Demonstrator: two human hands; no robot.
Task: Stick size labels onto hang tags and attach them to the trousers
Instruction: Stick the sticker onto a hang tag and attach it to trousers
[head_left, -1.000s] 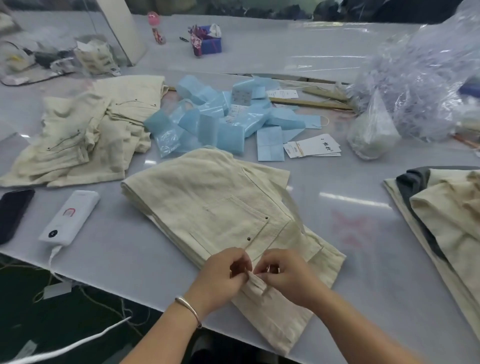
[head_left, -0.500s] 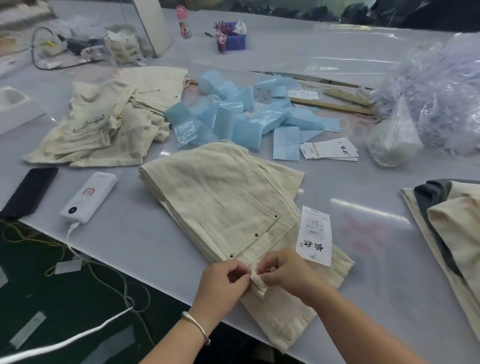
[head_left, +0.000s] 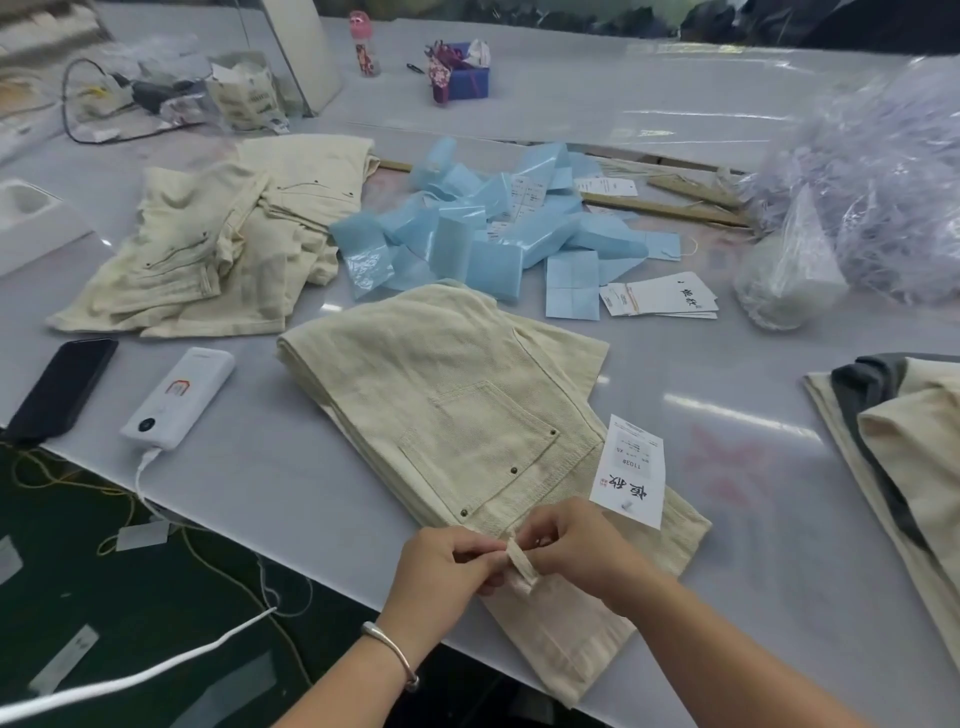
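Note:
Folded cream trousers (head_left: 452, 395) lie on the table in front of me, back pocket up. At the waistband a belt loop (head_left: 521, 564) stands up between my hands. My left hand (head_left: 441, 574) pinches at the loop from the left, and my right hand (head_left: 576, 551) pinches at it from the right. A white hang tag (head_left: 631, 470) with a size label and black characters lies on the trousers just above my right hand. What joins the tag to the loop is hidden by my fingers. A small stack of white hang tags (head_left: 662, 301) lies farther back.
A heap of cream trousers (head_left: 223, 239) lies at the back left, blue label backing sheets (head_left: 483, 234) in the middle. A black phone (head_left: 62, 387) and a white power bank (head_left: 179, 397) sit on the left. More folded garments (head_left: 898, 457) are at the right, plastic bags (head_left: 857, 192) behind.
The hang tag, hidden one second ago, now lies in the open above my right hand. Both hands stay at the belt loop; the view has shifted slightly.

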